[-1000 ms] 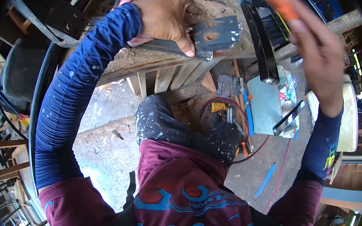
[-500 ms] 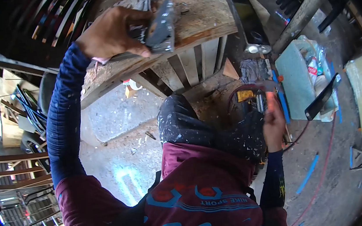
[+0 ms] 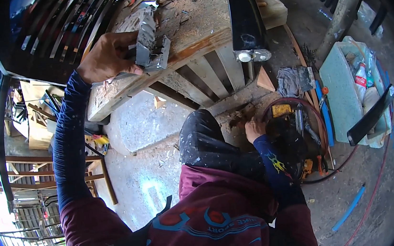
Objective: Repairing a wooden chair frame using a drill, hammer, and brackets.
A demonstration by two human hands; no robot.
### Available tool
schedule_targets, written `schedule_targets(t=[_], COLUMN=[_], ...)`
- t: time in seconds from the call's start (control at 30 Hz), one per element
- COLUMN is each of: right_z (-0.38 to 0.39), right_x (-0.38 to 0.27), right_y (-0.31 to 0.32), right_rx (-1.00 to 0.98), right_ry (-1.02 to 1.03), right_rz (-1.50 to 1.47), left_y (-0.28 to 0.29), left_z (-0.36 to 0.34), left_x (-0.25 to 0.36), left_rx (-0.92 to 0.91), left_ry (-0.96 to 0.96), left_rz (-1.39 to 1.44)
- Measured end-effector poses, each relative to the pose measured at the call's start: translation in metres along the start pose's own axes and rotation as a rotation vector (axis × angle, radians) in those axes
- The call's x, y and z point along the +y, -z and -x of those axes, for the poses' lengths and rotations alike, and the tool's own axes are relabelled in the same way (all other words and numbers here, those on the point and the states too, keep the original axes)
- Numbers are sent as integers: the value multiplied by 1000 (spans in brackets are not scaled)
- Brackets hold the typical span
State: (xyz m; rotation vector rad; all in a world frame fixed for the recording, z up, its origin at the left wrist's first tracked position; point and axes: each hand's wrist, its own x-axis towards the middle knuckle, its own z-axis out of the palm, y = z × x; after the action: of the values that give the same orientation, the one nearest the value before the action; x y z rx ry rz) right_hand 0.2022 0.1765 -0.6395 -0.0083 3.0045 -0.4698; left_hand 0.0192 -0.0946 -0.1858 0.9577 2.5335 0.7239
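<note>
My left hand (image 3: 108, 58) is raised to a rough wooden workbench (image 3: 198, 41) and grips a grey ribbed metal piece (image 3: 150, 44) lying near the bench's front edge. My right hand (image 3: 255, 129) is low by the floor, fingers curled, resting beside brown wood scraps (image 3: 240, 116) and a heap of dark tools (image 3: 290, 137). Whether it holds anything is hidden. Both arms wear dark blue sleeves. My paint-spattered dark knee (image 3: 204, 141) sits between the hands.
A long black bar (image 3: 244, 12) lies across the bench. On the concrete floor are a grey rag (image 3: 293, 81), a red hose loop (image 3: 325, 128), a pale green tub (image 3: 347, 88) with bottles, and blue strips (image 3: 347, 208). A wooden frame (image 3: 91, 170) and railings stand left.
My right hand has dropped from overhead, where it held an orange-handled tool, down to the floor tools. The left hand stays on the grey metal piece. The view has tilted downward.
</note>
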Motion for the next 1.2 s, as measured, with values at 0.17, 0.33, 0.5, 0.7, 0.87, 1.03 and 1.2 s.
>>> schedule_targets(t=[0.17, 0.33, 0.5, 0.7, 0.87, 1.03, 1.2], right_z=[6, -33, -69, -79, -75, -69, -68], right_x=[-95, -178, -204, -206, -208, -223, -227], right_y=[152, 287, 313, 330, 341, 343, 343], right_rx=[485, 1017, 722, 491, 422, 436, 476], right_ry=[411, 655, 409, 417, 378, 366, 316], right_rz=[-618, -847, -907, -1165, -1080, -1010, -1088], left_y=[5, 11, 8, 30, 45, 38, 28], left_z=[-5, -4, 4, 32, 40, 38, 45], left_x=[-2, -12, -13, -31, -51, -58, -67], left_rx=[-9, -58, 61, 218, 118, 105, 234], left_ry=[-122, -217, -258, -202, -234, -220, -280], left_rz=[-81, -17, -236, -550, -524, -476, -482])
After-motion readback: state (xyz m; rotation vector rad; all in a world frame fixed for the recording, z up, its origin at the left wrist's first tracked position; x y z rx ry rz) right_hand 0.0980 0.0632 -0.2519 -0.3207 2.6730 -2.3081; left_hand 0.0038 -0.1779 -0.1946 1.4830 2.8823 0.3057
